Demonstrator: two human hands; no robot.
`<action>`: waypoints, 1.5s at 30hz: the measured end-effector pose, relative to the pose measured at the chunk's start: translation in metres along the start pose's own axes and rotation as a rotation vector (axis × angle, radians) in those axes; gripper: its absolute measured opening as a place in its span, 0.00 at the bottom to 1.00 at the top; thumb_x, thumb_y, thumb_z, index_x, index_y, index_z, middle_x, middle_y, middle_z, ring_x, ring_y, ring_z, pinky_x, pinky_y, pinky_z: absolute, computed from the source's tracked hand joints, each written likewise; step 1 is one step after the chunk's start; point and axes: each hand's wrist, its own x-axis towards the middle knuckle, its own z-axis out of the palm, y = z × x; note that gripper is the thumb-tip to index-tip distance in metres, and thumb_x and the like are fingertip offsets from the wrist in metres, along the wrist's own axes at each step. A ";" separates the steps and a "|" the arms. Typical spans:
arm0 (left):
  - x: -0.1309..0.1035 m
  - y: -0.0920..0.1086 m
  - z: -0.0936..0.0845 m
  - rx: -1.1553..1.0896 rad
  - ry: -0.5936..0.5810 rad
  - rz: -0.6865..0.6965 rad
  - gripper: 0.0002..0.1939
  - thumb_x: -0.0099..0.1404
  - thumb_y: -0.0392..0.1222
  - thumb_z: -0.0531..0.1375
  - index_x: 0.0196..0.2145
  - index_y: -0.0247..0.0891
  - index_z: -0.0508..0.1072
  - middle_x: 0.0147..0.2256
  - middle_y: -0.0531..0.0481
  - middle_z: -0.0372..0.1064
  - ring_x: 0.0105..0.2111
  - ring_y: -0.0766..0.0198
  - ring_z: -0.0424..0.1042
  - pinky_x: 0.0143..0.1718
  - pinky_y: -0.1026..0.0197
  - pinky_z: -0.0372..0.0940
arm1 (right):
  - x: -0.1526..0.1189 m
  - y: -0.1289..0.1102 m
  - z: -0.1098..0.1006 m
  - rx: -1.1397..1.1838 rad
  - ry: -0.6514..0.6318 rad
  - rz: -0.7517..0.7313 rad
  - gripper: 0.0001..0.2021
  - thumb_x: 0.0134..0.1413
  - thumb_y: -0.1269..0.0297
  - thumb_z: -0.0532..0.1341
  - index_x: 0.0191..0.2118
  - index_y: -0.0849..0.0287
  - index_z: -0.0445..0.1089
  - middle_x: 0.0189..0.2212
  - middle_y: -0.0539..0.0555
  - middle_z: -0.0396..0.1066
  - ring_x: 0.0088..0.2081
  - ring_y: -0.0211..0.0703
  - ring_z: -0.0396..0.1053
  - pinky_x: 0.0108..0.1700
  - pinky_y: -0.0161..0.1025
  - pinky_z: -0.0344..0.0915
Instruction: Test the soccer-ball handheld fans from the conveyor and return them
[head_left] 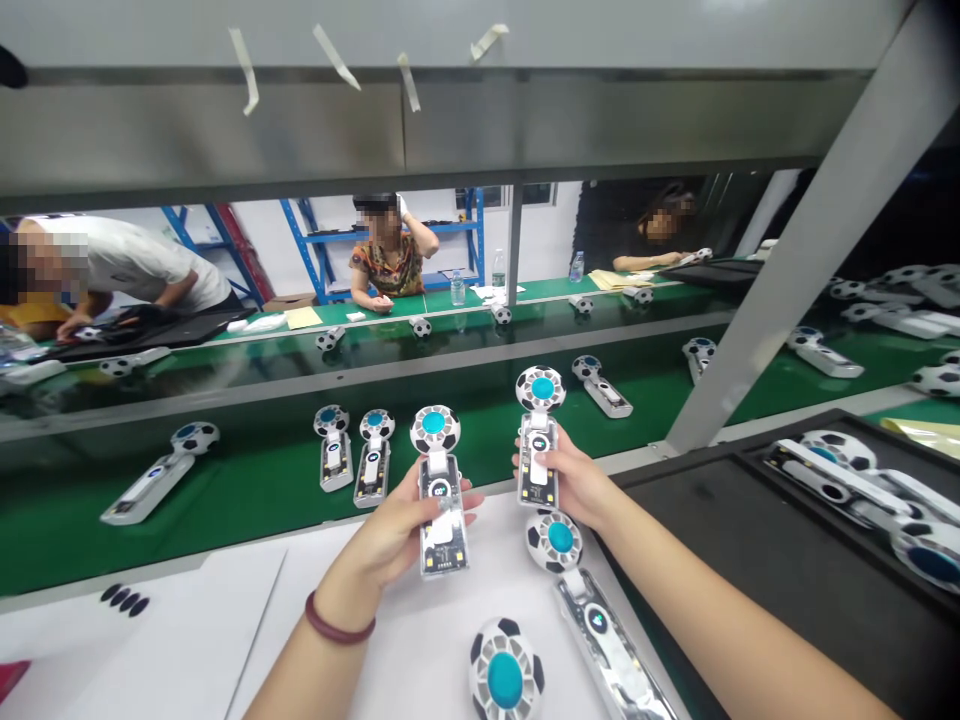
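Note:
My left hand [401, 525] is closed round a clear-bodied device [444, 545] topped by a black-and-white football-patterned head with a blue centre; its small round display is lit. A similar device [538, 470] is gripped in my right hand [574, 475], held upright over the near edge of the green belt. Below my hands, on the white work surface [405, 640], lie another such device [611, 640] and a football-patterned head [505, 672], whose lower part is cut off by the frame.
More devices rest on the green conveyor [262, 480]. A black tray [675, 510] with several devices is at the right, beside a slanted metal post [795, 240]. Black ovals [124, 600] lie at the left. People sit or lean across the belt, near bottles [458, 288].

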 end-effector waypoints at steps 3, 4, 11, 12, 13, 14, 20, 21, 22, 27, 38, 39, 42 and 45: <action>0.000 0.001 0.003 -0.011 0.016 0.015 0.33 0.50 0.33 0.64 0.50 0.40 0.52 0.41 0.43 0.68 0.45 0.47 0.67 0.49 0.47 0.61 | -0.001 0.000 -0.001 0.001 -0.010 -0.012 0.24 0.38 0.71 0.63 0.44 0.51 0.57 0.35 0.49 0.65 0.36 0.42 0.67 0.39 0.41 0.64; 0.000 0.001 0.003 -0.024 0.022 0.022 0.34 0.50 0.33 0.64 0.50 0.40 0.52 0.41 0.43 0.68 0.45 0.47 0.67 0.50 0.47 0.61 | -0.001 0.000 -0.001 0.003 -0.019 -0.012 0.24 0.38 0.70 0.64 0.44 0.50 0.57 0.35 0.49 0.65 0.37 0.42 0.67 0.39 0.41 0.64; 0.004 0.001 0.004 -0.141 0.157 -0.037 0.24 0.57 0.39 0.59 0.49 0.37 0.55 0.42 0.39 0.67 0.47 0.43 0.65 0.42 0.39 0.64 | 0.001 0.001 -0.005 0.030 -0.077 -0.010 0.23 0.39 0.72 0.63 0.44 0.50 0.57 0.36 0.48 0.65 0.38 0.41 0.66 0.40 0.41 0.64; 0.004 0.001 0.004 -0.147 0.181 -0.041 0.24 0.58 0.39 0.58 0.50 0.37 0.55 0.44 0.38 0.66 0.46 0.43 0.65 0.41 0.38 0.64 | 0.001 0.001 -0.006 0.035 -0.075 -0.014 0.24 0.39 0.72 0.63 0.44 0.50 0.57 0.36 0.48 0.65 0.38 0.41 0.67 0.41 0.41 0.63; 0.003 0.001 0.005 -0.138 0.193 -0.033 0.25 0.57 0.38 0.59 0.51 0.38 0.55 0.45 0.38 0.65 0.46 0.44 0.66 0.41 0.40 0.65 | 0.002 0.001 -0.006 0.037 -0.070 -0.018 0.25 0.39 0.73 0.63 0.44 0.49 0.57 0.36 0.48 0.65 0.38 0.41 0.67 0.41 0.41 0.63; 0.003 0.001 0.006 -0.118 0.190 -0.017 0.28 0.56 0.35 0.60 0.52 0.39 0.54 0.47 0.39 0.64 0.46 0.45 0.66 0.42 0.42 0.65 | 0.003 0.001 -0.006 0.036 -0.064 -0.023 0.25 0.38 0.73 0.63 0.45 0.49 0.57 0.37 0.48 0.65 0.38 0.41 0.67 0.41 0.41 0.63; -0.003 0.003 0.011 -0.006 0.071 0.053 0.38 0.53 0.33 0.62 0.57 0.46 0.47 0.52 0.41 0.59 0.47 0.48 0.66 0.50 0.51 0.60 | 0.002 0.000 -0.004 0.001 -0.020 -0.059 0.28 0.36 0.74 0.62 0.46 0.47 0.55 0.36 0.47 0.66 0.38 0.41 0.67 0.42 0.42 0.63; -0.003 0.003 0.012 0.002 0.058 0.064 0.39 0.52 0.33 0.62 0.57 0.46 0.47 0.53 0.41 0.58 0.47 0.48 0.66 0.50 0.50 0.59 | 0.001 0.000 -0.003 -0.008 -0.011 -0.061 0.29 0.36 0.74 0.62 0.47 0.47 0.55 0.36 0.47 0.66 0.37 0.41 0.67 0.42 0.42 0.63; -0.003 0.003 0.013 0.007 0.045 0.075 0.40 0.52 0.33 0.62 0.57 0.47 0.47 0.54 0.42 0.57 0.47 0.48 0.66 0.50 0.50 0.58 | 0.001 -0.001 -0.003 -0.015 -0.002 -0.063 0.29 0.36 0.74 0.62 0.47 0.47 0.55 0.35 0.47 0.66 0.37 0.41 0.67 0.41 0.42 0.63; -0.004 0.003 0.015 0.030 0.012 0.107 0.43 0.51 0.32 0.61 0.59 0.52 0.43 0.55 0.44 0.55 0.47 0.49 0.65 0.51 0.49 0.57 | 0.000 -0.003 0.000 -0.037 0.008 -0.074 0.31 0.35 0.74 0.62 0.48 0.46 0.54 0.35 0.47 0.65 0.37 0.41 0.66 0.40 0.41 0.63; -0.012 0.016 0.019 0.116 0.028 0.310 0.43 0.53 0.34 0.60 0.59 0.54 0.40 0.55 0.47 0.55 0.47 0.50 0.65 0.50 0.48 0.59 | -0.003 -0.005 0.006 -0.078 -0.022 -0.121 0.36 0.36 0.74 0.62 0.52 0.41 0.49 0.39 0.48 0.64 0.38 0.42 0.66 0.40 0.42 0.63; -0.012 0.017 0.020 0.116 0.039 0.346 0.43 0.54 0.34 0.60 0.59 0.55 0.40 0.55 0.47 0.55 0.47 0.50 0.65 0.50 0.48 0.59 | -0.003 -0.006 0.007 -0.079 -0.025 -0.132 0.37 0.36 0.74 0.62 0.52 0.41 0.48 0.39 0.48 0.64 0.38 0.42 0.66 0.40 0.43 0.63; -0.011 0.017 0.023 0.115 0.080 0.426 0.42 0.55 0.35 0.60 0.59 0.57 0.40 0.56 0.48 0.53 0.48 0.51 0.64 0.50 0.49 0.60 | -0.004 -0.007 0.009 -0.081 -0.032 -0.167 0.38 0.36 0.74 0.63 0.53 0.41 0.47 0.39 0.48 0.64 0.39 0.42 0.66 0.41 0.43 0.62; -0.013 0.019 0.026 0.125 0.111 0.448 0.44 0.54 0.35 0.62 0.59 0.58 0.40 0.57 0.49 0.51 0.49 0.51 0.63 0.52 0.49 0.59 | -0.006 -0.010 0.013 -0.086 -0.024 -0.176 0.39 0.35 0.73 0.63 0.53 0.41 0.46 0.38 0.48 0.64 0.39 0.42 0.66 0.43 0.44 0.62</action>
